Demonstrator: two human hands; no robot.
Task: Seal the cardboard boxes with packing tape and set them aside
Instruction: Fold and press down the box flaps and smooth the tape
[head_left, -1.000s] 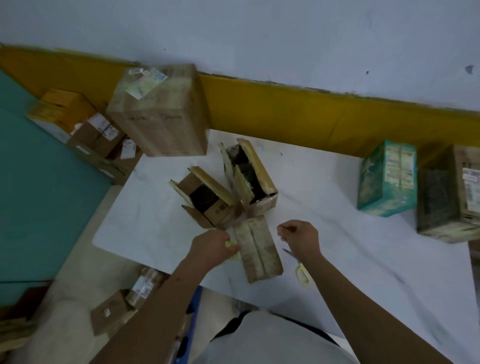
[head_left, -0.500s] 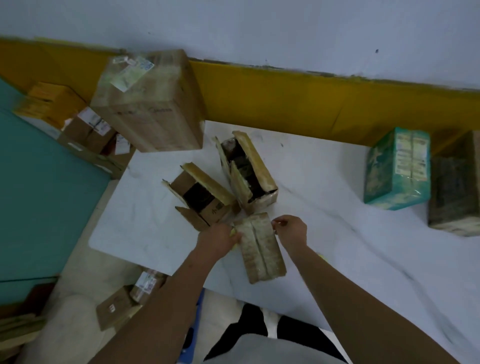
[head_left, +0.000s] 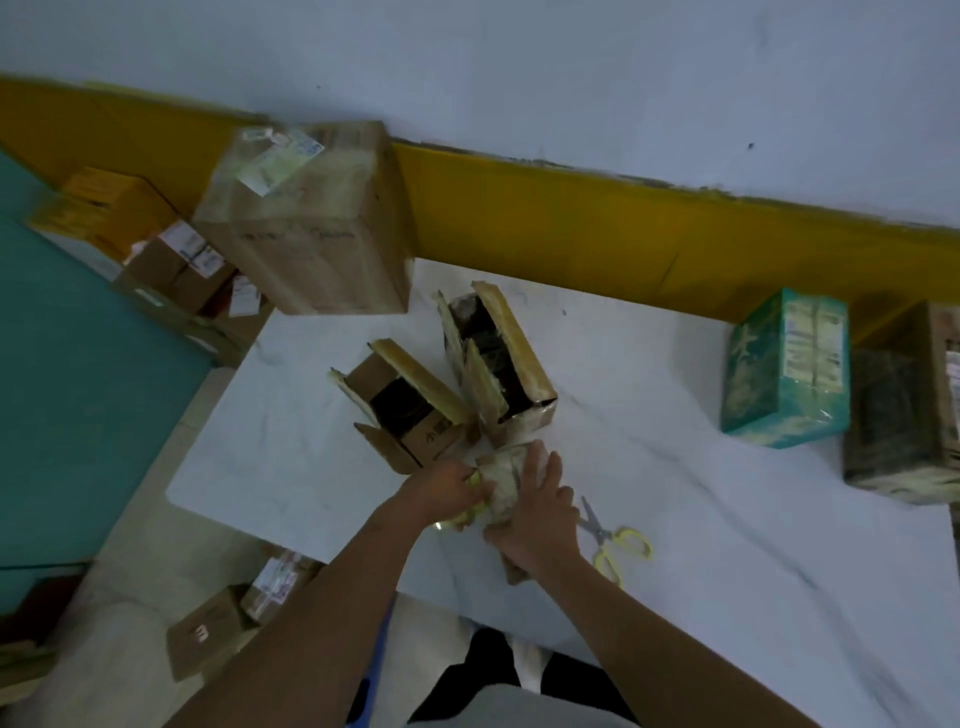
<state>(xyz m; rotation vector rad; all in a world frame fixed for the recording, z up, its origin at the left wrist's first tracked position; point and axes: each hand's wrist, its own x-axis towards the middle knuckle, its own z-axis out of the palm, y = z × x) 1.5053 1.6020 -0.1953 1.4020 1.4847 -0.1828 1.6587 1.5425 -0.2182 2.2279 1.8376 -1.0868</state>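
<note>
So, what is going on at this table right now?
A person seems to be taping a small cardboard box at the near edge of the white table. The right hand lies over its top with fingers straight, while the left hand grips what looks like a yellowish tape roll against its left side. Two more boxes stand open just behind it, and yellow-handled scissors lie to the right.

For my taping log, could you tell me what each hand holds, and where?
The left hand grips what looks like the tape roll, beside the box; where exactly is blurred. The right hand presses flat on the box's top.
</note>
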